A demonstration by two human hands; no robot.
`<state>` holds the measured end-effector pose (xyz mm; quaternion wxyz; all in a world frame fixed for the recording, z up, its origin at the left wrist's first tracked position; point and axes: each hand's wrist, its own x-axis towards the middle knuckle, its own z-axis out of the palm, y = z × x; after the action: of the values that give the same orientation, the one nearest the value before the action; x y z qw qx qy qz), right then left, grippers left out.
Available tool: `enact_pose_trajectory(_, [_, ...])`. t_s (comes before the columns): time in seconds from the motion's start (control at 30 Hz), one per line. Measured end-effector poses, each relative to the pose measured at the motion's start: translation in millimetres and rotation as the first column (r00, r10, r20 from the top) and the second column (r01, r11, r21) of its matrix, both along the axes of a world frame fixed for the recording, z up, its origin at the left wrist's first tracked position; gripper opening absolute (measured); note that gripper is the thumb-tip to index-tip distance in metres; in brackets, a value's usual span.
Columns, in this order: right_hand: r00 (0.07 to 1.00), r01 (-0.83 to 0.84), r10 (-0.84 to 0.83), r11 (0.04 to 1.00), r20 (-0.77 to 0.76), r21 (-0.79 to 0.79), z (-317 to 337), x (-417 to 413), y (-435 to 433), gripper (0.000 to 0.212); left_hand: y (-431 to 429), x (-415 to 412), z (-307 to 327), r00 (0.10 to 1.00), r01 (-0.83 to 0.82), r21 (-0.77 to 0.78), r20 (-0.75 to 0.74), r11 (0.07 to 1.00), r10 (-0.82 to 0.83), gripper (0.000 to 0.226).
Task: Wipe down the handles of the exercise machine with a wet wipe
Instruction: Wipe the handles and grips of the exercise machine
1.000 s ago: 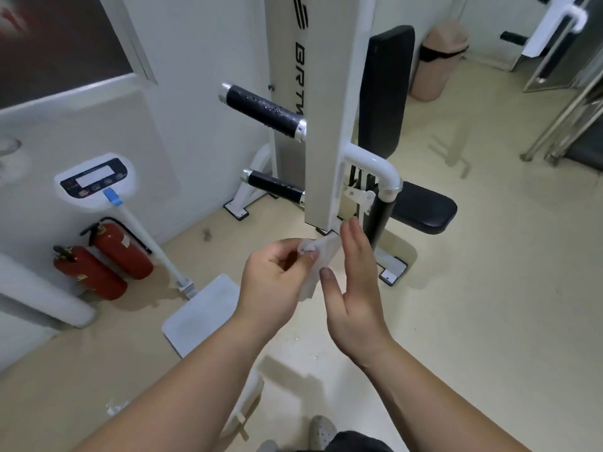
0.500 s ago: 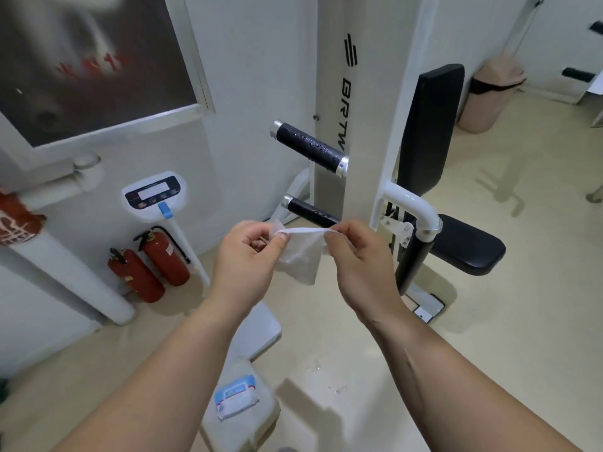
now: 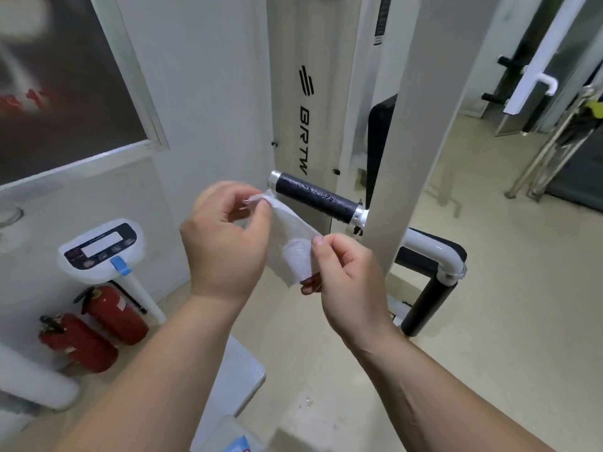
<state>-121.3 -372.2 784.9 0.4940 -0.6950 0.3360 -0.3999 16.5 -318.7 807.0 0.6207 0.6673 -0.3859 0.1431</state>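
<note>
A white wet wipe [image 3: 290,246] is stretched between both hands in front of the white exercise machine [image 3: 301,93]. My left hand [image 3: 225,239] pinches its upper left corner. My right hand [image 3: 349,275] pinches its lower right edge. Just behind the wipe, a black textured handle [image 3: 318,198] with silver end caps sticks out leftward from the machine's white upright [image 3: 401,151]. The wipe's top corner lies close to the handle's free end; I cannot tell whether they touch. A lower handle is hidden behind my hands.
A white scale with a display head [image 3: 99,247] and grey platform [image 3: 243,376] stands left of me. Two red fire extinguishers [image 3: 98,324] sit against the left wall. A black seat pad and white tube with black grip [image 3: 434,275] lie right. A wipe packet [image 3: 239,443] is at the bottom edge.
My view and hands rose toward the upper handle, now just behind the wipe. The wipe went from bunched between my hands to spread open and held at two corners.
</note>
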Motion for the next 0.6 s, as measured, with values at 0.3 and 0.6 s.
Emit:
enact_pose_trajectory(0.3, [0.933, 0.344, -0.354, 0.929, 0.063, 0.136, 35, 27, -16, 0.039, -87, 38, 27, 0.885, 0.118, 0.097, 0.441, 0.988, -0.149, 0.013])
enact_pose_trajectory(0.6, [0.940, 0.325, -0.342, 0.901, 0.011, 0.286, 15, 26, -20, 0.052, -84, 29, -14, 0.689, 0.214, 0.342, 0.612, 0.915, -0.389, 0.025])
